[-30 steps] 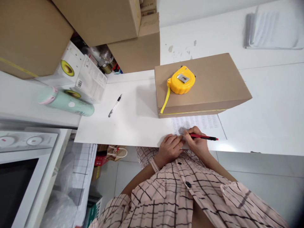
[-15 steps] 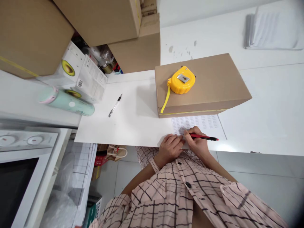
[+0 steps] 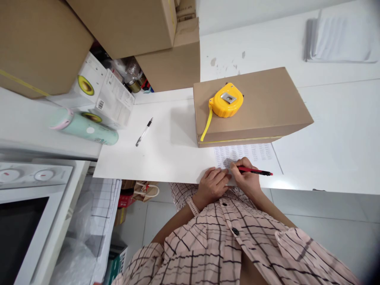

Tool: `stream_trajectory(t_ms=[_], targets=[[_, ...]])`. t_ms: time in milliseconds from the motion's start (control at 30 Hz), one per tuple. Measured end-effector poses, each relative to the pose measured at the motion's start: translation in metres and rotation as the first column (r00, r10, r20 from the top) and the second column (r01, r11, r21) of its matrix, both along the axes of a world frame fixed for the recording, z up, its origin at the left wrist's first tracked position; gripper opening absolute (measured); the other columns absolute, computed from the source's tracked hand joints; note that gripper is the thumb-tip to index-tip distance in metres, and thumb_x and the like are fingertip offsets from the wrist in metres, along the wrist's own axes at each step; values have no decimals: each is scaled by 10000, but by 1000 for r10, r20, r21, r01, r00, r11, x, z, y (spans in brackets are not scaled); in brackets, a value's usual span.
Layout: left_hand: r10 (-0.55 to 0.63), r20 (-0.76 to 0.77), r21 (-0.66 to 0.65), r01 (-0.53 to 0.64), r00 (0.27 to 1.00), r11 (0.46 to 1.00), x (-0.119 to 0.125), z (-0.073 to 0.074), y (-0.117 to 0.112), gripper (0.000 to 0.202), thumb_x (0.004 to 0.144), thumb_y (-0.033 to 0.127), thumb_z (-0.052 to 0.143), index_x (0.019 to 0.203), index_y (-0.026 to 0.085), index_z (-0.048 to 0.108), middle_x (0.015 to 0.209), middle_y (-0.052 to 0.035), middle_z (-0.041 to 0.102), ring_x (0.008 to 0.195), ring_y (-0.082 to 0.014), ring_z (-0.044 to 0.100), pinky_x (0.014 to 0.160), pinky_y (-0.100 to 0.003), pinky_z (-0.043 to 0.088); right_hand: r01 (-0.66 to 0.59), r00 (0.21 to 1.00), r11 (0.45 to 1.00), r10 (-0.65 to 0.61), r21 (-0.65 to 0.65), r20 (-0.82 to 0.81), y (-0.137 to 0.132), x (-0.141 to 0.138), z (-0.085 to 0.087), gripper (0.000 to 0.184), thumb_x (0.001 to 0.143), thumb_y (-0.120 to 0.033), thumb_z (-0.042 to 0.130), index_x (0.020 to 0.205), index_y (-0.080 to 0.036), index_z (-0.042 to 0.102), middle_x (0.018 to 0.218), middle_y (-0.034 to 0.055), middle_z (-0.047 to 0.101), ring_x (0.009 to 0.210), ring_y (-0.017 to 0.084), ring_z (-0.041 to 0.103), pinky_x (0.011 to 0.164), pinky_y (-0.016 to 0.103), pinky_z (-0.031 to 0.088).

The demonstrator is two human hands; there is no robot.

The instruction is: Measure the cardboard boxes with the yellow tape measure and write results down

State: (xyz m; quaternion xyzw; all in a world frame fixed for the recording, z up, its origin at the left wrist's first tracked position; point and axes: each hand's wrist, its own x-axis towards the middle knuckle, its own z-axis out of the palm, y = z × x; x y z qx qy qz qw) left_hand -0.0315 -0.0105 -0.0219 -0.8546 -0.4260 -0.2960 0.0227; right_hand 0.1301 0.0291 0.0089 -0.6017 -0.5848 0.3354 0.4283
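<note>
- Grip of my right hand (image 3: 247,177): pinching a red-and-black pen (image 3: 255,171) between thumb and fingers, its rear end pointing right. Whether the tip touches paper I cannot tell.
- Printed sheet (image 3: 258,152): on the desk (image 3: 169,166) at its near edge, below the pen grip; its far part is hidden by the cardboard box (image 3: 264,103). I cannot tell if the box rests on it.
- My left hand (image 3: 213,184): fingers laid down close together beside the right hand, pinching nothing I can see.
- Risk, in my judgement: weak pressure from the left hand could let the sheet skew under a pen stroke; if the box does weigh on it, a tug could crease it.
- Tape measure (image 3: 227,100): lying on top of the box, its yellow strap towards the near edge. A knock to the box could slide it off towards my hands.
- Outward: a second pen (image 3: 144,132) lies loose to the left, liable to roll if bumped; a mint bottle (image 3: 89,128) lies beyond it.
</note>
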Motion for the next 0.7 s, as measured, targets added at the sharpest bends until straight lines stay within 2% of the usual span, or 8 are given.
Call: stream_trajectory(t_ms=[167,533,600,700], targets=[[9,8,33,-10,1000,999,0,0,0,294,987,349,558,1152,182,735,1234,-73,756,1108,-219,687,1055,-388,513,0,1000,1000,0,-5,19,0,0,1,262,889,-359,631,704,-247,483,619,-31,534,574,145,484,568,297,417],[-7,-29,-36,6,1000,999,0,-4,-1,304,988,357,564,1182,185,720,1243,-87,750,1154,-221,675,1082,-399,497,1,1000,1000,-1,0,0,-2,0,-3,267,894,-354,638,702,-246,486,618,-28,529,587,149,478,574,300,415],[-6,-29,-36,5,1000,999,0,-4,-1,300,991,358,563,1181,187,721,1240,-85,752,1154,-222,678,1084,-399,495,31,999,999,-31,7,-32,-3,-2,-1,286,903,-357,637,699,-248,468,614,-33,503,589,148,466,583,303,410],[-7,-23,-30,6,1000,1000,-1,-3,-1,324,1004,392,554,1195,186,717,1241,-81,752,1158,-219,678,1089,-394,492,155,985,988,-154,8,-83,-5,2,2,277,920,-389,642,741,-245,488,657,-27,505,625,156,479,615,312,414]])
